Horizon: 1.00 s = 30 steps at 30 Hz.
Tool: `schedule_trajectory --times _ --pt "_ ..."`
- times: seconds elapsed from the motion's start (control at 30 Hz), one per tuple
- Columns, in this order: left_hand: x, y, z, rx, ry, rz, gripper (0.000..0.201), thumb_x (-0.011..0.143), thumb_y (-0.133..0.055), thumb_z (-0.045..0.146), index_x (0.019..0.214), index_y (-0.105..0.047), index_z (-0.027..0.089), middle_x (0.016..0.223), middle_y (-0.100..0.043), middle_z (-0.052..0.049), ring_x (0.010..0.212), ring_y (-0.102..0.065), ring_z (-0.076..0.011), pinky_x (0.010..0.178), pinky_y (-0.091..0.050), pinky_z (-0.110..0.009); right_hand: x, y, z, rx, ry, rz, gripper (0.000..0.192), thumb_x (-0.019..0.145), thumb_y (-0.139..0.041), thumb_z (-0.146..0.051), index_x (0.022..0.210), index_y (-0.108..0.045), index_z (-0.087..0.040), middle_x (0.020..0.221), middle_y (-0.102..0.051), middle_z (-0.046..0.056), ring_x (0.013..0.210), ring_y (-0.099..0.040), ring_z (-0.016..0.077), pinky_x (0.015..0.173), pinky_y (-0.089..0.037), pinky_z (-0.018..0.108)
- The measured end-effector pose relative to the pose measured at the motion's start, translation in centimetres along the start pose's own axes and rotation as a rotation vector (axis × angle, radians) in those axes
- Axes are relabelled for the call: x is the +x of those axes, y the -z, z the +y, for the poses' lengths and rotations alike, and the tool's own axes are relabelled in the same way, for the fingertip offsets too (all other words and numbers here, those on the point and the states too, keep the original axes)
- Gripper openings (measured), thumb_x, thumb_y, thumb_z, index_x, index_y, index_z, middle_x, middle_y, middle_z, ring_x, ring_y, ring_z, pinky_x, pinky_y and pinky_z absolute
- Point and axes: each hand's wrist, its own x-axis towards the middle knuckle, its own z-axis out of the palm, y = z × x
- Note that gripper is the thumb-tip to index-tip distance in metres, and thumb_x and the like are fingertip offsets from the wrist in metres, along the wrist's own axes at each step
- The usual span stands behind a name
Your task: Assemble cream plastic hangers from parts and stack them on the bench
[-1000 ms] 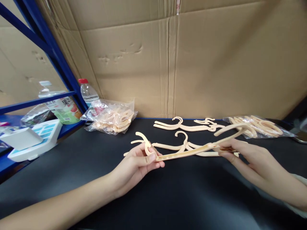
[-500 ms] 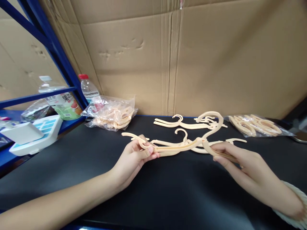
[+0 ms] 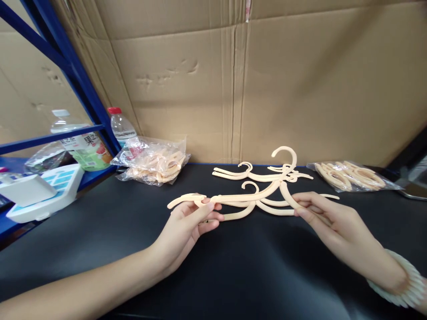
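Between my two hands is a cream plastic folding clothes hanger (image 3: 248,197), lifted above the black table, its hook pointing up. My left hand (image 3: 191,218) pinches its left arm between thumb and fingers. With thumb and fingertips, my right hand (image 3: 328,226) grips the right arm, whose far part is covered by the hand. Just behind lies another cream hanger (image 3: 238,217) on the table, partly hidden by the held one. Farther back rest more folded hangers (image 3: 230,174), overlapped in view by the held hanger's hook.
A clear bag of hanger parts (image 3: 151,162) lies at the back left, another bag (image 3: 350,175) at the back right. Bottles (image 3: 122,126) and a white-and-blue plastic item (image 3: 50,191) stand by a blue metal frame (image 3: 73,66). A cardboard wall (image 3: 173,89) closes off the back.
The held hanger has turned so its hook stands more upright and shows its broad side. Both hands keep their hold, and the view has shifted slightly.
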Motion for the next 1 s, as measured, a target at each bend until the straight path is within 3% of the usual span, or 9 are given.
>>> schedule_trajectory --times 0.07,0.13,0.23,0.3,0.37,0.43,0.6,0.8,1.0 --pt "-0.5 -0.1 -0.2 0.129 0.046 -0.148 0.011 0.086 -0.062 0.025 0.082 -0.063 0.014 0.089 -0.065 -0.004 0.072 -0.066 -0.0107 0.064 -0.056 -0.017 0.1 0.1 0.0 -0.022 0.038 -0.023 0.02 0.095 -0.044 -0.035 0.11 -0.054 -0.026 0.082 -0.063 -0.001 0.069 -0.059 0.0138 0.063 -0.047 0.025" --pt "-1.3 -0.3 -0.3 0.363 -0.025 -0.396 0.012 0.086 -0.06 0.026 0.083 -0.064 0.014 0.088 -0.065 -0.006 0.073 -0.067 -0.0141 0.062 -0.056 -0.021 0.3 0.1 -0.1 -0.056 0.098 -0.038 0.019 0.096 -0.044 -0.032 0.11 -0.054 -0.026 0.089 -0.063 0.001 0.076 -0.06 0.0146 0.067 -0.047 0.026" --pt "-2.7 -0.7 -0.1 0.859 -0.493 -0.707 0.014 0.083 -0.058 0.016 0.095 -0.066 0.014 0.097 -0.067 -0.012 0.089 -0.066 -0.0222 0.081 -0.056 -0.032 0.4 -0.1 -0.2 -0.101 0.188 -0.098 0.019 0.096 -0.043 -0.028 0.11 -0.056 -0.025 0.1 -0.062 0.004 0.09 -0.06 0.017 0.078 -0.048 0.029" --pt "-3.4 -0.8 0.1 1.151 -0.783 -0.813 0.025 0.083 -0.057 0.012 0.106 -0.064 0.013 0.108 -0.068 -0.015 0.108 -0.06 -0.0278 0.101 -0.044 -0.041 0.4 -0.3 -0.2 -0.109 0.211 -0.157 0.02 0.097 -0.041 -0.026 0.11 -0.056 -0.025 0.102 -0.06 0.004 0.094 -0.059 0.0174 0.082 -0.048 0.03" --pt "-3.8 -0.8 0.4 1.337 -0.91 -0.811 0.031 0.085 -0.056 0.014 0.115 -0.061 0.014 0.12 -0.064 -0.015 0.121 -0.052 -0.0304 0.109 -0.034 -0.047 0.4 -0.5 0.1 -0.111 0.224 -0.192 0.021 0.096 -0.04 -0.024 0.11 -0.056 -0.026 0.103 -0.06 0.004 0.095 -0.059 0.0173 0.083 -0.048 0.03" --pt "-3.9 -0.6 0.4 1.431 -0.929 -0.745 0.034 0.087 -0.056 0.02 0.12 -0.059 0.015 0.128 -0.059 -0.014 0.126 -0.046 -0.0308 0.11 -0.032 -0.048 0.4 -0.7 0.3 -0.121 0.233 -0.202 0.022 0.095 -0.041 -0.022 0.11 -0.057 -0.026 0.103 -0.061 0.004 0.095 -0.059 0.0175 0.083 -0.049 0.031" --pt "-3.6 -0.4 0.2 1.531 -0.787 -0.63 0.046 0.086 -0.059 0.036 0.128 -0.055 0.017 0.136 -0.052 -0.015 0.127 -0.045 -0.0333 0.108 -0.033 -0.052 0.6 -1.0 0.5 -0.165 0.227 -0.2 0.02 0.093 -0.044 -0.02 0.101 -0.062 -0.024 0.096 -0.063 0.005 0.091 -0.059 0.0192 0.081 -0.051 0.034" --pt "-2.6 -0.4 0.1 1.562 -0.698 -0.586 0.045 0.082 -0.06 0.033 0.125 -0.058 0.02 0.136 -0.051 -0.014 0.126 -0.045 -0.0345 0.105 -0.037 -0.05 0.6 -1.2 0.4 -0.166 0.22 -0.231 0.022 0.092 -0.043 -0.016 0.098 -0.063 -0.023 0.094 -0.062 0.006 0.089 -0.059 0.0196 0.078 -0.052 0.035" --pt "-2.2 0.3 -0.7 1.63 -0.649 -0.537 0.053 0.086 -0.055 0.037 0.136 -0.048 0.022 0.146 -0.041 -0.011 0.132 -0.037 -0.0359 0.11 -0.025 -0.057 0.6 -1.1 0.4 -0.204 0.22 -0.229 0.021 0.093 -0.043 -0.017 0.096 -0.063 -0.022 0.096 -0.062 0.007 0.093 -0.058 0.0208 0.083 -0.051 0.038"
